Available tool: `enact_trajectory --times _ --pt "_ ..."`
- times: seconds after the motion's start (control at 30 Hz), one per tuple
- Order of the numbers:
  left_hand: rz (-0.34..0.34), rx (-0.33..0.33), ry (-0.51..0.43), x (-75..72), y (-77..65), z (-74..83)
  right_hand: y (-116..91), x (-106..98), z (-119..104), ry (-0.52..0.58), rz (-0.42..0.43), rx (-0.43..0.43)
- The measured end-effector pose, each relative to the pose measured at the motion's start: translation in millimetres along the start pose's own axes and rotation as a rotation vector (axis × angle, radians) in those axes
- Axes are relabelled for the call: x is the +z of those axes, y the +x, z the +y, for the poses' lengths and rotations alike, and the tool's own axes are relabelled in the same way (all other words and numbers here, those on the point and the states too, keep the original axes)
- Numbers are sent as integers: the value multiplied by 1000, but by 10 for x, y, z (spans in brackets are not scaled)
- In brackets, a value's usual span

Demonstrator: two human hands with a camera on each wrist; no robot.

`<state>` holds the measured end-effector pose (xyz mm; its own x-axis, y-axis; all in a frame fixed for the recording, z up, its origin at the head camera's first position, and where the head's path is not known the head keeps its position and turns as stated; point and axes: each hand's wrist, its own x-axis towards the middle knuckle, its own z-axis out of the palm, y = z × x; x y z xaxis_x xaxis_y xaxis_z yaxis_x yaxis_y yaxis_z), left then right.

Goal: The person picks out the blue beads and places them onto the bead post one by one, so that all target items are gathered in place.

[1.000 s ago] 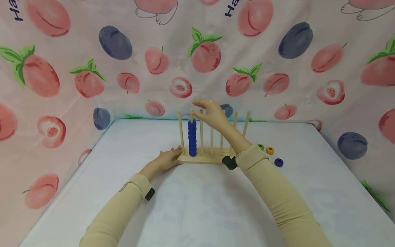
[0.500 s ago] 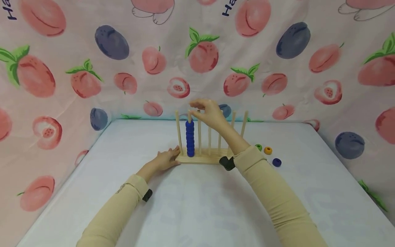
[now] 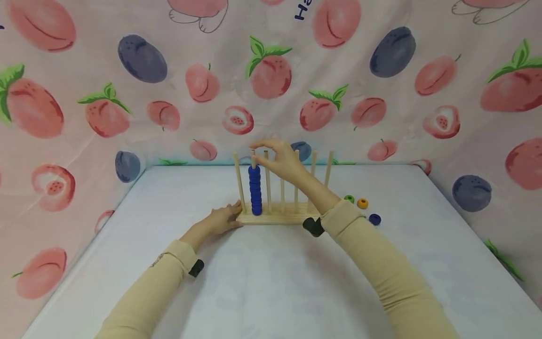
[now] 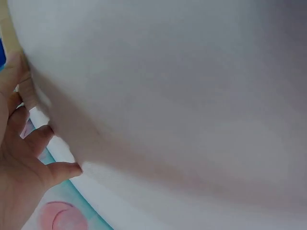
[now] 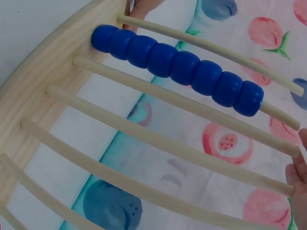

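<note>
A wooden peg abacus (image 3: 277, 219) stands upright on the table, with several tall pegs on a long base. Blue beads (image 3: 255, 190) are stacked on its second peg from the left, and the peg's bare tip shows above them. My left hand (image 3: 220, 220) grips the left end of the base, thumb at the front edge and fingers behind. My right hand (image 3: 281, 160) is at the top of the beaded peg, thumb and fingers parted around the tip. No bead shows between them. In the right wrist view, its fingertips (image 5: 298, 175) appear beside the peg ends.
To the right of the abacus, a green bead (image 3: 349, 198), an orange bead (image 3: 362, 203) and a dark blue bead (image 3: 374, 219) lie loose on the white tabletop (image 3: 271, 282). A fruit-printed cloth (image 3: 271, 108) hangs behind the table. The right forearm crosses before the right-hand pegs.
The head view has shifted slightly, so the scene sits further left. Both hands keep nearly the same places at the abacus, and the blue stack looks the same.
</note>
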<state>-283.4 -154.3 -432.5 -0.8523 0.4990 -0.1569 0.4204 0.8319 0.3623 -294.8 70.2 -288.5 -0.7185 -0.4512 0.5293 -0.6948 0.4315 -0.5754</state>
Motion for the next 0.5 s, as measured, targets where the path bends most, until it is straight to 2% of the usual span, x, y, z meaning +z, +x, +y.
enact_trajectory --times 0.23,0.37,0.5 --pt "-7 20 69 48 -51 -23 -53 -41 4 47 -19 -93" --pt "36 54 118 42 -60 -33 -111 -69 34 39 39 -127" --pt "112 130 198 32 -47 -31 -188 -111 77 32 102 -171"
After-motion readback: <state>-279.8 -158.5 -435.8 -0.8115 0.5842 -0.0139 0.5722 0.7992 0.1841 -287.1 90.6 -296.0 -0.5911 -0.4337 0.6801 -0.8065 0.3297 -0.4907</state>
